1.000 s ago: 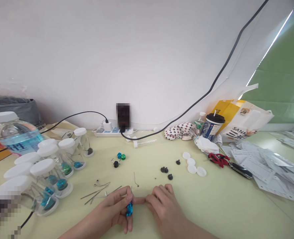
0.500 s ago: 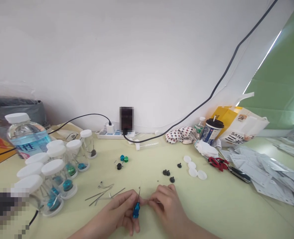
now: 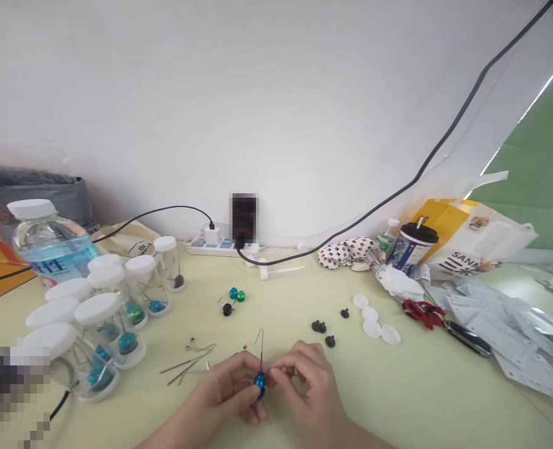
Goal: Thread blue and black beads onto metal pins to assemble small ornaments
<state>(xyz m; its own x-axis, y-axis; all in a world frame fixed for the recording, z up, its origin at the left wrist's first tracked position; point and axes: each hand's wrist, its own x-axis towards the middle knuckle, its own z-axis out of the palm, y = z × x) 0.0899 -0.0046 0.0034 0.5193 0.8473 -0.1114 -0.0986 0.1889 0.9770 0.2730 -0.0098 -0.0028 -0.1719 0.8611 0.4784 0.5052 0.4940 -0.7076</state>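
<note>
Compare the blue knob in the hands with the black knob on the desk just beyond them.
The blue knob is shiny metallic blue, while the black knob is dark and dull. The blue knob has a thin wire rising from it; the black knob shows no wire. The blue knob is held up in the left hand, off the desk; the black knob sits on the desk. Both are small knobs.

Glossy blue knob (image 3: 260, 385), thin metal wire (image 3: 261, 349) rising upright from it
</note>
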